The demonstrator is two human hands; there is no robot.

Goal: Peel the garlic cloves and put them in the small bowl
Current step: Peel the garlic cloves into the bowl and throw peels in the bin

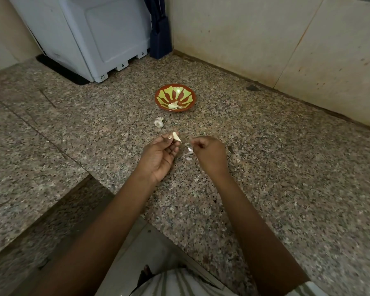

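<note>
Left hand (159, 155) pinching garlic clove (176, 136) mid-frame. Right hand (209, 152) curled just beside, can't tell if gripping anything. Small bowl (185, 92) above, peeled cloves (173, 105) inside.

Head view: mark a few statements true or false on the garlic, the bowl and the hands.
1. The small red bowl with a green pattern holds peeled garlic pieces. True.
2. The left hand pinches a pale garlic clove. True.
3. The right hand holds a knife. False: no knife shows; its fingers are curled.
4. The bowl stands on a white appliance. False: it stands on the speckled granite counter.
5. A leftover garlic bulb piece lies on the counter between the bowl and the hands. True.
</note>
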